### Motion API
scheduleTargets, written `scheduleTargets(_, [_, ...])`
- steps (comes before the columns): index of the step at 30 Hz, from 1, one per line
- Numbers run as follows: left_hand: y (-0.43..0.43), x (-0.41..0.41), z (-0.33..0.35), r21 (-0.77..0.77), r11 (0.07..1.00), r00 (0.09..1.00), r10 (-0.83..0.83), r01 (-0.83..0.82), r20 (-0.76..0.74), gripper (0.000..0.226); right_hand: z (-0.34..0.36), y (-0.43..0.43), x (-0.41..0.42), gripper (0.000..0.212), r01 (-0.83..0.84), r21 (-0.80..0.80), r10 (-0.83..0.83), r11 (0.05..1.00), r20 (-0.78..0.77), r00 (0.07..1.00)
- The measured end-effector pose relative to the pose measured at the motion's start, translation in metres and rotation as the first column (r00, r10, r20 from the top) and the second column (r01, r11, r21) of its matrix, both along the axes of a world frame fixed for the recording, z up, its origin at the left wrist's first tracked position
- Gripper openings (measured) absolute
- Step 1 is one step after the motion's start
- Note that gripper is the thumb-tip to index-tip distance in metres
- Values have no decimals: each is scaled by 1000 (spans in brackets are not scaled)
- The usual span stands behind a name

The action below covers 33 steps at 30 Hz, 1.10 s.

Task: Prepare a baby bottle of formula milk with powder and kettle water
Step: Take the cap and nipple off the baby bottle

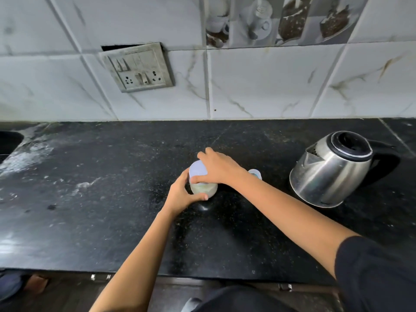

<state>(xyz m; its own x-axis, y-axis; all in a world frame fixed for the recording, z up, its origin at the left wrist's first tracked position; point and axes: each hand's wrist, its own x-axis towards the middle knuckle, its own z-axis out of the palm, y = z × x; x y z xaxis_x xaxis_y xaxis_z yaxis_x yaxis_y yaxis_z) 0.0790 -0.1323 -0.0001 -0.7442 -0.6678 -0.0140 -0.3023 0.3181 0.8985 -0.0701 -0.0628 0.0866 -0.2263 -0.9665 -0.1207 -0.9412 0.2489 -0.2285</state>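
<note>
**A:** What is the grip doing?

**B:** The left hand (182,194) has its grip clamped round the lower body of the translucent plastic baby bottle (203,189), with fingers and thumb curled about it. The right hand (219,167) has its grip closed over the pale round cap (198,168) on top. The bottle stands upright on the black speckled stone surface (112,199), about midway along it.

**A:** How far along is the task?

**B:** Far, I judge. Cloudy pale liquid shows inside, so powder and water seem to be in. The rounded stainless-steel kettle with black lid and handle (333,170) stands apart to the right. Tightening the top and shaking look like what is left. I cannot tell whether a teat sits under the cap.

**A:** And the materials?

**B:** The bottle is smooth, cylindrical and semi-clear, and the cap is matte. The kettle is polished and mirror-like. A small clear plastic piece (255,173) lies just behind the right wrist, mostly hidden. The surface is glossy, with pale smears towards the left.
</note>
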Motion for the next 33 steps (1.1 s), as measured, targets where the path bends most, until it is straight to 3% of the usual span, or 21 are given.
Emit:
scheduleTargets(7, [-7, -12, -1, 15, 1000, 1000, 9, -9, 17, 85, -20, -16, 23, 85, 173, 47, -153, 984, -278, 948])
scheduleTargets(16, [-15, -16, -8, 27, 1000, 999, 11, -10, -40, 80, -39, -9, 17, 69, 118, -88, -140, 989, -326, 935])
scheduleTargets(20, [-25, -18, -9, 15, 997, 997, -79, 79, -11, 76, -37, -4, 4, 67, -37, -72, 10, 997, -336, 942])
scheduleTargets(24, [-29, -19, -12, 7, 993, 993, -114, 114, -4, 69, -26, -4, -18, 62, -343, 26, 339, 939, -227, 913])
scheduleTargets(26, [-31, -19, -13, -5, 993, 993, -121, 121, -8, 69, -14, -4, -23, 51, -414, 71, 419, 908, -78, 905])
scheduleTargets(29, [-32, -19, -16, 6, 993, 993, -118, 118, -10, 79, -3, -7, -17, 59, -261, 78, 249, 962, 132, 959])
scheduleTargets(31, [-30, -19, -17, 14, 994, 994, -106, 106, -14, 79, 3, -14, -4, 72, -88, 155, 90, 984, -6, 996])
scheduleTargets(33, [-29, -19, -18, 13, 996, 996, -91, 91, -19, 80, 7, -24, 6, 78, 18, 289, 45, 957, -211, 977])
